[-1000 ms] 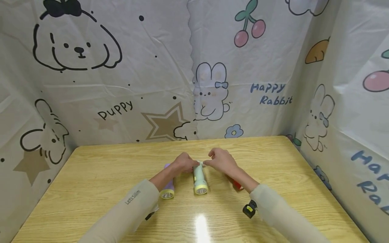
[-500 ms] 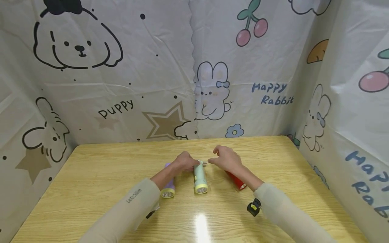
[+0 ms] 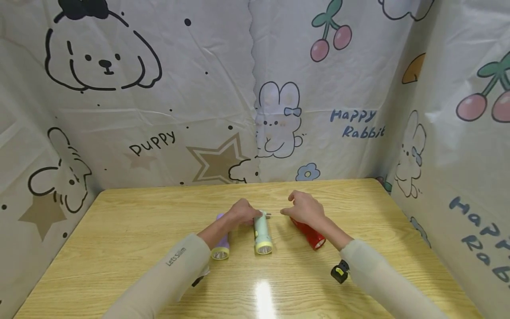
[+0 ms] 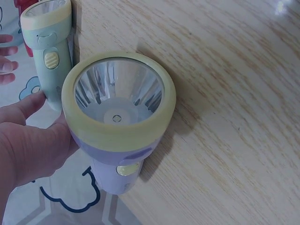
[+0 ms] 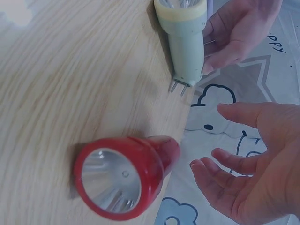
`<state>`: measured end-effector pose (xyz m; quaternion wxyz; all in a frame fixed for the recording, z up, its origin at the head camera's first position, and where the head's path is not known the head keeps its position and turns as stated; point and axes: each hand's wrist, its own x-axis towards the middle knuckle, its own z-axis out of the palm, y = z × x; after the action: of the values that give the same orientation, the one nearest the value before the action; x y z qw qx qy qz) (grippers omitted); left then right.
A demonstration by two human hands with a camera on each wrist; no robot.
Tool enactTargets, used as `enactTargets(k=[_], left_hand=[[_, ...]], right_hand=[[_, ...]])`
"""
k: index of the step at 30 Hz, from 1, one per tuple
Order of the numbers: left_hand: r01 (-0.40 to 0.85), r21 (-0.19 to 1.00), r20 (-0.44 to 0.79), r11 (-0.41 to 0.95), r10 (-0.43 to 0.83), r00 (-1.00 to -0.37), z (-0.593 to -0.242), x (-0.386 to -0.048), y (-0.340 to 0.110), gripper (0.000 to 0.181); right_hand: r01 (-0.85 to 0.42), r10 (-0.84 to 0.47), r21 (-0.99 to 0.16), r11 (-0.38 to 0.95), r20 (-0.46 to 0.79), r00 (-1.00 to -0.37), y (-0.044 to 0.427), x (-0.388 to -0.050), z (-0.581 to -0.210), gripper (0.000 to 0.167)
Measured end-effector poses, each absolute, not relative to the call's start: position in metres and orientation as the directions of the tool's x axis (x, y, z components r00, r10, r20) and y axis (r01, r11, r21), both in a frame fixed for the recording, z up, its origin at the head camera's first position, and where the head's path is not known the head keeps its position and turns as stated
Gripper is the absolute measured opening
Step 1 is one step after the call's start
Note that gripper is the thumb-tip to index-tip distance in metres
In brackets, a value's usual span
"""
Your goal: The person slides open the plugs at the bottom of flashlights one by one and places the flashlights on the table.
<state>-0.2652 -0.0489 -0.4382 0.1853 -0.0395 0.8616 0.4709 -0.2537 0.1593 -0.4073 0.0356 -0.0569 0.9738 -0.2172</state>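
A pale green flashlight (image 3: 261, 232) with a yellow rim lies lens toward me at the table's middle. My left hand (image 3: 241, 212) pinches its tail end between thumb and fingers. Two metal plug prongs (image 5: 178, 87) stick out sideways from that tail. To its right my right hand (image 3: 306, 208) hovers, apart from the prongs, fingers loosely bent with nothing between them. Under my right wrist lies a red flashlight (image 5: 119, 178), its tail partly covered in the head view. A purple flashlight (image 4: 119, 122) with a yellow rim lies left of the green one, partly hidden behind my left forearm.
The wooden table (image 3: 139, 248) ends at its back edge against a patterned cloth (image 3: 199, 88). More of that cloth hangs along both sides. A small black camera (image 3: 340, 271) is strapped at my right wrist.
My right hand has moved off the green flashlight's tail to the right, leaving the prongs exposed, and more of the red flashlight shows. The left hand stays at the tail.
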Motion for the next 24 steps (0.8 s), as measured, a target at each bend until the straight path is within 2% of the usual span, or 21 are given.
enactTargets(k=[9,18,24], left_hand=[[-0.244,0.803,-0.354,0.544,0.106,-0.929,-0.437,-0.263,-0.049,0.029],[-0.232,0.808,-0.341,0.542,0.108,-0.934,-0.438,-0.263,-0.049,0.025],[-0.226,0.808,-0.34,0.544,0.116,-0.933,-0.44,-0.263,-0.049,0.03]], right_hand=[[-0.045,-0.077,-0.443,0.896,-0.055,-0.996,0.173,-0.249,-0.41,0.06],[-0.022,-0.057,-0.437,0.899,-0.068,-0.996,0.181,-0.247,-0.416,0.059],[-0.027,-0.058,-0.439,0.898,-0.057,-0.997,0.185,-0.245,-0.422,0.061]])
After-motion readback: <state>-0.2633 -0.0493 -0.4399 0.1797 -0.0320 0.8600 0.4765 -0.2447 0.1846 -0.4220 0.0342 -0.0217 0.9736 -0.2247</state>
